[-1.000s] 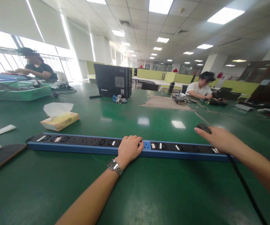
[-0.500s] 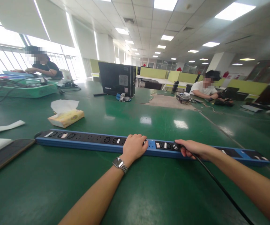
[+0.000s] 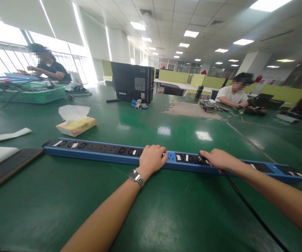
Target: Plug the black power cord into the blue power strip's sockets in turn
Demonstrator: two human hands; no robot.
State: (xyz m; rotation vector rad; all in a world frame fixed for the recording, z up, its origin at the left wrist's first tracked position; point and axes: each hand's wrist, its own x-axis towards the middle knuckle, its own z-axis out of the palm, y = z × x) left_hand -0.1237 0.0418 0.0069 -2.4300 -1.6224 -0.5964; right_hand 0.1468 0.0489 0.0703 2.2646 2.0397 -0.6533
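Note:
A long blue-and-black power strip lies across the green table, its rows of sockets facing up. My left hand, with a metal-band watch on the wrist, is wrapped over the strip near its middle, beside a blue socket. To the right of that socket, my right hand pinches a black plug against the strip's top. My fingers partly cover the plug, and I cannot tell whether it sits in a socket. From under this hand a black cable runs down to the lower right.
Behind the strip is a tissue pack; farther back stand a black computer tower and gloves. A green basket of cables is at left, near a dark board. Two people sit across the table.
The plug's prongs showed above the strip earlier; now the plug is lower against the strip, with my right hand turned over it. My left hand keeps its hold. The view has shifted slightly.

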